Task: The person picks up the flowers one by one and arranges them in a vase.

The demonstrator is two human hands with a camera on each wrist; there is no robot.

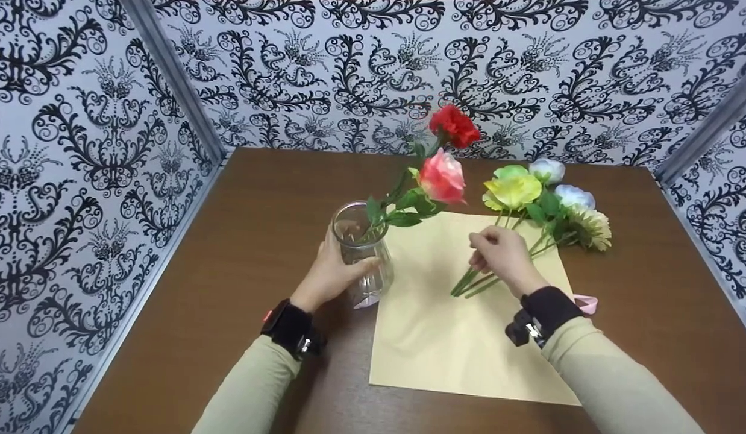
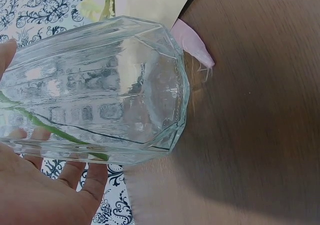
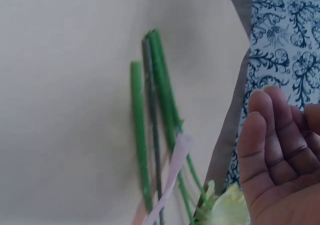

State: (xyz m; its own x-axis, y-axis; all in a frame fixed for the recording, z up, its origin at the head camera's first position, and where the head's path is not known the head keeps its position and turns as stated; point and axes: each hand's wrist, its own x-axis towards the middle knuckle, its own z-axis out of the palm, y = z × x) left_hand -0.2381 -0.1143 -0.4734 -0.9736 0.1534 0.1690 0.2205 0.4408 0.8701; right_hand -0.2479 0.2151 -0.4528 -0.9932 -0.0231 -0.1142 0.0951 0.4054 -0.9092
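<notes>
My left hand (image 1: 334, 271) grips a clear glass vase (image 1: 379, 271) around its side, the thumb across the front. A red carnation (image 1: 454, 126) and a pink rose (image 1: 441, 176) lean out of the vase toward the right. In the left wrist view, a green stem (image 2: 60, 132) shows through the faceted glass. My right hand (image 1: 504, 256) hovers over the green stems (image 3: 162, 80) of several flowers, its fingers loosely bent and holding nothing. Those flowers include a yellow-green bloom (image 1: 513, 190), pale blue ones (image 1: 575, 196) and a cream gerbera-like bloom (image 1: 592, 226).
Beneath the stems lies a pale yellow paper sheet (image 1: 445, 349) on the brown table (image 1: 228, 253). Pink ribbon (image 1: 587, 303) shows at the sheet's right edge, and a pink ribbon end (image 2: 192, 42) lies beside the vase. Patterned walls (image 1: 288, 72) enclose the table's back and sides.
</notes>
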